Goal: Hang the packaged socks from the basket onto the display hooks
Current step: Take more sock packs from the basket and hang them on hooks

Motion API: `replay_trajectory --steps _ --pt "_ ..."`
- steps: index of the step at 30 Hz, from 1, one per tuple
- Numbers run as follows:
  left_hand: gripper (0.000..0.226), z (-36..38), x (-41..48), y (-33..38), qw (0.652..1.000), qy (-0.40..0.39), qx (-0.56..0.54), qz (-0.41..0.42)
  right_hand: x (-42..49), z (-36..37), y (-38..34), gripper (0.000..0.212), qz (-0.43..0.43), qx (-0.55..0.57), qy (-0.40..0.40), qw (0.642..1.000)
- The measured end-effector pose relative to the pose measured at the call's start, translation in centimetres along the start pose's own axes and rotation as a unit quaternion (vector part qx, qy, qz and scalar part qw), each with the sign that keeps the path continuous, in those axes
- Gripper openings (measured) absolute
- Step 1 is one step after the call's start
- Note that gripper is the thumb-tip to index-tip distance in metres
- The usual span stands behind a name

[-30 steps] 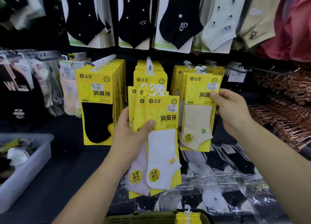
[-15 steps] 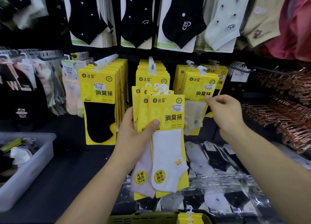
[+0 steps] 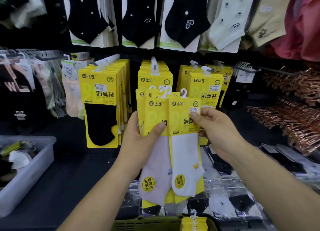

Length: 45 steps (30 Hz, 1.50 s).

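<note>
Left hand [image 3: 138,141] and right hand [image 3: 219,132] grip sock packs [image 3: 184,154].

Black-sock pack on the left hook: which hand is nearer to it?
Left. The left hand grips a fan of packs just right of the black-sock pack, apart from it; the right hand pinches the white-sock pack farther right.

I face a black display wall [image 3: 133,54]. At twelve o'clock, black and pale socks on white cards [image 3: 181,22] hang in a row along its top, with a pink garment [image 3: 304,31] at two. Copper-coloured hangers [image 3: 285,119] bristle at three o'clock. Below runs a dark shelf [image 3: 78,178], bearing a grey plastic bin [image 3: 34,175] at eight and clear-bagged socks [image 3: 223,203] at five.
</note>
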State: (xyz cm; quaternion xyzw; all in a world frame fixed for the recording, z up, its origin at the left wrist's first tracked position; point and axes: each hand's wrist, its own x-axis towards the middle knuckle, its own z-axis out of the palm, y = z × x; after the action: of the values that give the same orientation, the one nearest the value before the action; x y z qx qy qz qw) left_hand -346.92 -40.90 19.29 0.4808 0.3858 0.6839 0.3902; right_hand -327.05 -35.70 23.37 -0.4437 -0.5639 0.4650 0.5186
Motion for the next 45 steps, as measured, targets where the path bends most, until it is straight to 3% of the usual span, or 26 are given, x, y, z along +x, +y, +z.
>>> replay_trajectory --steps 7,14,23,30,35,37,39,42,45 --pt "0.036 -0.7 0.5 -0.1 0.998 0.020 0.051 0.007 1.2 -2.1 0.1 0.014 -0.017 0.042 0.090 0.995" --pt "0.037 -1.2 0.7 -0.2 0.997 0.027 0.067 0.014 3.5 -4.4 -0.7 0.027 -0.034 0.039 0.184 0.982" --pt "0.035 -0.9 0.6 0.0 0.997 0.024 0.068 0.026 4.9 -4.0 -2.0 0.021 -0.049 0.021 0.177 0.983" --pt "0.045 -0.6 0.5 0.2 0.997 0.014 0.065 0.033 5.1 -3.5 -1.9 0.003 -0.047 0.030 0.183 0.981" --pt "0.048 -0.5 0.4 0.1 0.998 0.008 0.053 0.022 4.0 -3.6 -1.6 0.011 -0.032 0.023 0.235 0.971" --pt "0.046 -0.3 0.3 0.1 0.999 0.006 0.045 0.020 2.8 -2.9 -1.6 0.018 -0.028 0.003 0.215 0.976" --pt "0.043 -0.1 0.2 0.0 0.999 0.008 0.040 0.019 1.3 -1.7 -1.5 0.032 -0.019 -0.016 0.121 0.992" --pt "0.038 0.2 0.1 -0.1 0.999 0.011 0.035 0.015 -1.0 0.4 -1.0 0.069 0.003 -0.108 -0.024 0.994" --pt "0.044 0.3 0.0 -0.1 1.000 0.011 0.016 0.016 -1.7 1.6 -0.4 0.064 -0.021 -0.142 -0.010 0.990"
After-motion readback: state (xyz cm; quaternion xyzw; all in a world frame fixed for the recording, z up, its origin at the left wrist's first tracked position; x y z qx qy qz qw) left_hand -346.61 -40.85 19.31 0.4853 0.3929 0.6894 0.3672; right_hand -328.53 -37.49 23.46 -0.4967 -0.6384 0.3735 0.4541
